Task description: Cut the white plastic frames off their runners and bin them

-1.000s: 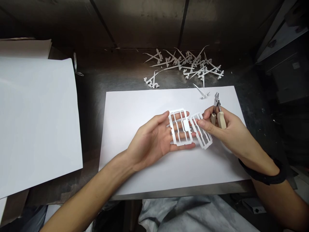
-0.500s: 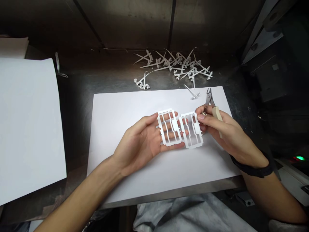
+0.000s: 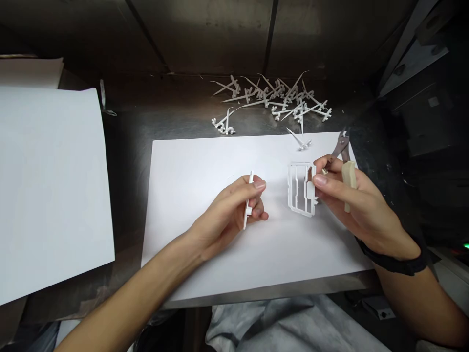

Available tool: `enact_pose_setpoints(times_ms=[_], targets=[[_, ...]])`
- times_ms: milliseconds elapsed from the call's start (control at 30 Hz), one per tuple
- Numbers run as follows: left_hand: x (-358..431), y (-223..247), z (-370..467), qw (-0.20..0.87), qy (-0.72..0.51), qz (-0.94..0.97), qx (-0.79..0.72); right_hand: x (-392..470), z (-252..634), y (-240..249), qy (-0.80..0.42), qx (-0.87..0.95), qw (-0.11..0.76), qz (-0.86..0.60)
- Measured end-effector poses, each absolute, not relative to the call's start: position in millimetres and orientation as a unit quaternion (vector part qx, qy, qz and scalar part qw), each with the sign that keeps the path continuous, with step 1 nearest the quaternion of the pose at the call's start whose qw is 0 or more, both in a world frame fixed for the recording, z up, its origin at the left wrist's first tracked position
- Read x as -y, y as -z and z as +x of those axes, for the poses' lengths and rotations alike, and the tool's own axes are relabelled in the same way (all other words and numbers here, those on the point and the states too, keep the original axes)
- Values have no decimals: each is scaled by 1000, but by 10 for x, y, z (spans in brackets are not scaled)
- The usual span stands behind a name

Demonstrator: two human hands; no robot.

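Observation:
My left hand (image 3: 234, 210) is closed on a thin white plastic frame (image 3: 248, 208), which I see edge-on between thumb and fingers. My right hand (image 3: 348, 200) pinches a second white plastic frame (image 3: 297, 188) by its right side, with thumb and fingertips. That frame has a rectangular outline and inner bars, and it is turned at an angle. The same right hand also keeps a pair of side cutters (image 3: 343, 144) with cream handles, jaws pointing up and away. A gap separates the two frames, both above the white sheet (image 3: 198, 171).
Several white sprue scraps (image 3: 282, 95) lie heaped on the dark metal worktop (image 3: 176, 107) behind the sheet. One more sprue scrap (image 3: 302, 144) rests on the sheet's far edge. At left is a large stack of white paper (image 3: 51, 190); a metal wall (image 3: 220, 34) stands behind.
My hands have moved apart. The left frame has turned from lying flat across open fingers to edge-on in a grip. The right frame and cutters have shifted right, and the view has swung slightly left.

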State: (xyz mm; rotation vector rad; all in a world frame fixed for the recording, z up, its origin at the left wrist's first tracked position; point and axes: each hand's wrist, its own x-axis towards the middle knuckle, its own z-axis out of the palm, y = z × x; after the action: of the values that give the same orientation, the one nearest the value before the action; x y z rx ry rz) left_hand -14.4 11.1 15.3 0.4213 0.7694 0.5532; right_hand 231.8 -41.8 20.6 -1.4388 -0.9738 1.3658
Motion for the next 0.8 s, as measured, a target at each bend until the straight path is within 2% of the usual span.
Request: enact_pose_setpoints(times_ms=[133,267,400,567,700,800], targets=[[-91,-163,-121,879,-271,146,-363,425,2287,-159,-428,471,459,-620],[-63,-165,-90,893,-257,125,-347,452,2224,-168,-328,536,435,-645],[-40,-127,-67,910,-244,97,-322,480,2155,-176,-319,557,410,-648],[-35,-72,-63,921,-225,100,-302,488,2132,-179,-392,571,376,-616],[-37,-69,-65,910,-226,115,-328,459,2202,-168,-306,560,405,-655],[-42,-69,-70,908,-224,114,-336,424,2261,-108,-283,556,371,-688]])
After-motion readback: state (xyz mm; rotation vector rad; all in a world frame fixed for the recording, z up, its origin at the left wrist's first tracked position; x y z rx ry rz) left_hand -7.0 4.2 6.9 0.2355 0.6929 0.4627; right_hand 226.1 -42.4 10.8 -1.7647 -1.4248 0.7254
